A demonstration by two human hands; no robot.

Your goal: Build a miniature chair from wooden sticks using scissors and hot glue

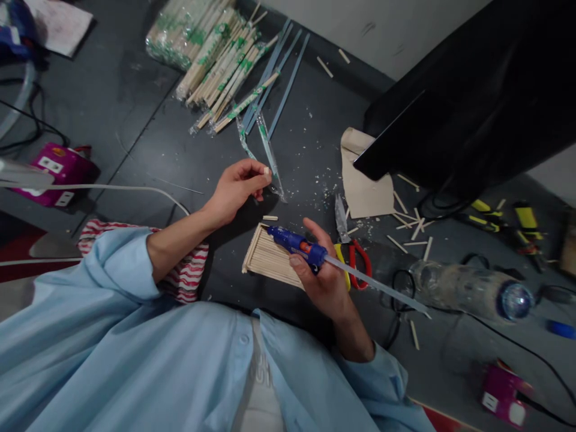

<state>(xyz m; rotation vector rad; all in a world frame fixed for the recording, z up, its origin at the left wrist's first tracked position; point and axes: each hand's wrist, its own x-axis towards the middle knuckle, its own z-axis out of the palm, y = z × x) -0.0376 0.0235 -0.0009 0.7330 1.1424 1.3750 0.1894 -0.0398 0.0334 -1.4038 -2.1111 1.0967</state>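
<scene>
My left hand (pixel 240 186) pinches a short piece of wooden stick (pixel 267 171) between thumb and fingertips, above the dark table. A blue hot glue gun (pixel 292 241) is in my right hand (pixel 326 279), with a long clear glue stick (pixel 378 283) out of its back end. The gun's nozzle lies over the upper left part of a flat panel of wooden sticks (pixel 270 261), which has a raised rim along its left and upper edges. One loose short stick (pixel 270 218) lies just beyond the panel.
Wrapped chopsticks (pixel 225 66) and blue-grey strips (pixel 288 90) lie at the back. Red-and-yellow scissors (pixel 355 264), cut sticks, a plastic bottle (pixel 468 291) and a black monitor (pixel 472 102) stand or lie on the right. Striped cloth (pixel 191 273) lies under my left forearm; purple socket box (pixel 58 174) at left.
</scene>
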